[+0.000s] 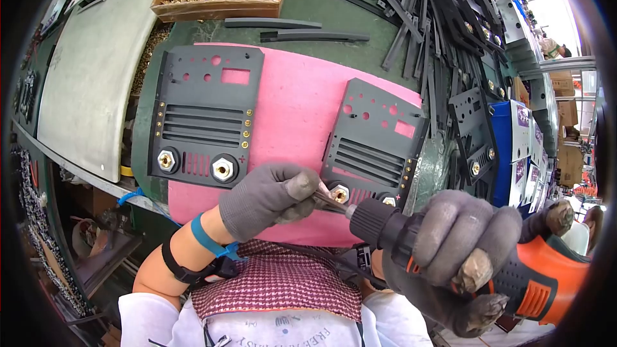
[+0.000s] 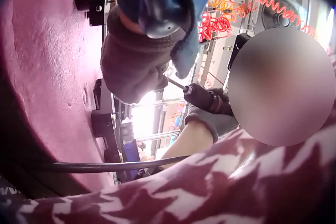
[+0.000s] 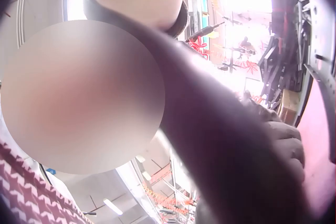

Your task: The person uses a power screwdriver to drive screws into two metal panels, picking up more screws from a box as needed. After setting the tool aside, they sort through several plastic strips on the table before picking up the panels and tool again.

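My right hand (image 1: 459,250), gloved in grey, is wrapped round the grip of an orange and black power driver (image 1: 536,276), its black chuck (image 1: 373,222) turned to the left. At the tip of the driver, my gloved left hand (image 1: 273,198) pinches small metal pieces (image 1: 329,200) between thumb and fingers; their exact kind cannot be told. In the left wrist view a thin bit (image 2: 176,84) runs from the driver (image 2: 202,98) to the left hand (image 2: 131,64). Behind the hands, a dark panel (image 1: 373,138) with brass fittings lies on a pink mat (image 1: 292,99).
Another dark panel (image 1: 209,99) lies at the mat's left. A cardboard box (image 1: 218,9) of small brass parts stands at the back. Black strips (image 1: 402,9) and more panels (image 1: 472,128) are heaped at the right, beside a blue bin (image 1: 504,148).
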